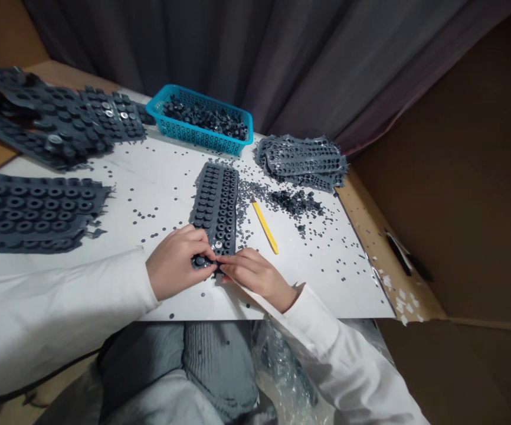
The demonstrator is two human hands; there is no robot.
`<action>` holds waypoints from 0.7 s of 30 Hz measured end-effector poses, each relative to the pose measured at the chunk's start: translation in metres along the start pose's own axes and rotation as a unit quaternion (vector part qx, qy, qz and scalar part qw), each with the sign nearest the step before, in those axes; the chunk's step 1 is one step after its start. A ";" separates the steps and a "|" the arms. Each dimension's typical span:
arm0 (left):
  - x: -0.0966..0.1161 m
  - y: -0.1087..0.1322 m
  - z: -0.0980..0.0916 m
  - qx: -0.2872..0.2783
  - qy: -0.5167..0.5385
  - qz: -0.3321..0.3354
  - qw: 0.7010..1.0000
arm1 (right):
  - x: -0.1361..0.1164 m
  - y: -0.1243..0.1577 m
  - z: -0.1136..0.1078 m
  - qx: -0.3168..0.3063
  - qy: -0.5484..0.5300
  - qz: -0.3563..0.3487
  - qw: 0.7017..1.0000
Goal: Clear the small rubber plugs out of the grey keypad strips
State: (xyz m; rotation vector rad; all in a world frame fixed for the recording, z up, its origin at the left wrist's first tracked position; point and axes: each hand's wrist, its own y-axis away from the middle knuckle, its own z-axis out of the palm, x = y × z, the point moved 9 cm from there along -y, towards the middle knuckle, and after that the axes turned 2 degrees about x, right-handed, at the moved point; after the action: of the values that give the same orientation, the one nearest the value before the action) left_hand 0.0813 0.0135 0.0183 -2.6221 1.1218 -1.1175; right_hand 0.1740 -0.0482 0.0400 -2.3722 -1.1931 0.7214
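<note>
White sleeves reach over the table's near edge. Left hand and right hand, grips pressed together, pinch the near end of a dark perforated rubber strip lying lengthwise on the white table. Loose small discs surround it; a yellow stick lies just right. Beyond: teal plastic basket holding dark rubber pieces; further rubber sheets left, stacked sheets right.

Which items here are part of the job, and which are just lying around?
Likely job: left hand, right hand, black rubber strip, blue basket of rubber pieces, rubber sheets.

Likely lying around: yellow stick, bubble wrap, cardboard.
</note>
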 end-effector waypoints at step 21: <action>0.000 -0.001 0.001 -0.002 0.004 -0.004 1.000 | 0.010 0.005 0.000 0.050 -0.167 0.085 0.981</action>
State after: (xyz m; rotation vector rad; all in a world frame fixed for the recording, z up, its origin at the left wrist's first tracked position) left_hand 0.0818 0.0140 0.0179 -2.6293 1.1167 -1.1301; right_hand 0.1821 -0.0425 0.0342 -2.3505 -1.0558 1.2456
